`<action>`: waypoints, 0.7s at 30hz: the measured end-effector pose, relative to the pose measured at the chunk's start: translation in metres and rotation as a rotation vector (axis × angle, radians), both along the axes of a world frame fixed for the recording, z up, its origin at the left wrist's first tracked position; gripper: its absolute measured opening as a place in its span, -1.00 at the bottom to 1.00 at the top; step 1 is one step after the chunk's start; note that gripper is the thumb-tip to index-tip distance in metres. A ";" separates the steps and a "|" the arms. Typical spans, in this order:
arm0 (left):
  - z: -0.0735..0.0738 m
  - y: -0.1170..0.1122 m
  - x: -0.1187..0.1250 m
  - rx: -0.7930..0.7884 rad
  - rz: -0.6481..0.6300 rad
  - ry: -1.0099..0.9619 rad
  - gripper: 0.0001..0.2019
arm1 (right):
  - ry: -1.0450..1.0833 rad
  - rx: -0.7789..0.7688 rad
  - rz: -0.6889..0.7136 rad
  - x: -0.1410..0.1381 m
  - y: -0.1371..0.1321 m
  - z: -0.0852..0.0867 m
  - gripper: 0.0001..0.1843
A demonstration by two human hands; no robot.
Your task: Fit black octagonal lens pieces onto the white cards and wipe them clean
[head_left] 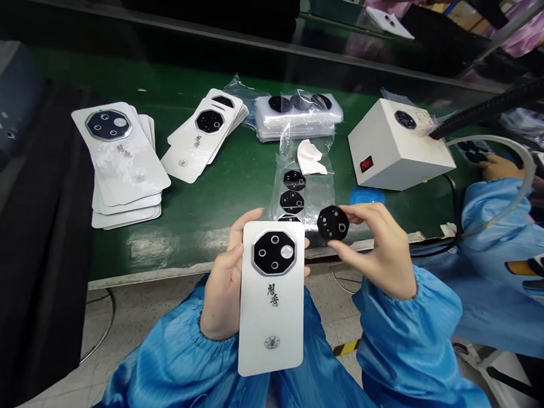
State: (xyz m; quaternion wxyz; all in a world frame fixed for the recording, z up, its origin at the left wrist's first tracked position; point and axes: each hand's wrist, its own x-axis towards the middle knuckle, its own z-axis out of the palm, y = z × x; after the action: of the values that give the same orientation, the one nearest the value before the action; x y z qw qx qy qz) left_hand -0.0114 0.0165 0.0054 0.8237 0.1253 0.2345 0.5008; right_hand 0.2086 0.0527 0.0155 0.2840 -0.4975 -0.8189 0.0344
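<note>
My left hand (pixel 225 280) is wrapped round a white phone back cover (pixel 272 311) with a black octagonal camera panel at its top, held upright in front of me. Just to its right, my right hand (pixel 377 246) pinches a loose black octagonal camera lens piece (pixel 333 223) between thumb and fingers. Behind both, a clear plastic strip (pixel 292 193) carrying more black lens pieces lies on the green belt (pixel 219 184).
Two stacks of white back covers (pixel 122 163) (pixel 203 136) lie on the left of the belt. A bagged pile of lens strips (pixel 297 115) sits at the back. A white box with a red switch (pixel 394 146) stands right. A co-worker's blue sleeve (pixel 498 224) is at far right.
</note>
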 end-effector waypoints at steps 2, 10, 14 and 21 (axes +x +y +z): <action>-0.001 -0.001 0.003 -0.015 0.023 0.052 -0.69 | 0.055 0.009 0.100 -0.015 -0.012 0.013 -0.51; -0.004 -0.006 0.005 0.123 -0.024 -0.056 -0.56 | -0.017 0.133 0.240 -0.053 -0.028 0.015 -0.57; -0.007 -0.007 0.004 0.189 -0.040 -0.108 -0.52 | -0.042 0.132 0.254 -0.055 -0.029 0.015 -0.56; -0.010 -0.006 0.005 0.257 -0.001 -0.090 -0.50 | -0.063 0.133 0.260 -0.057 -0.028 0.017 -0.57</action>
State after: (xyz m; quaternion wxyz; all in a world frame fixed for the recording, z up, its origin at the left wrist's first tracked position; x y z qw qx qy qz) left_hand -0.0063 0.0101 -0.0045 0.8109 0.2074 0.1312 0.5313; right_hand 0.1513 0.0244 0.0322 0.2839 -0.3682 -0.8853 0.0008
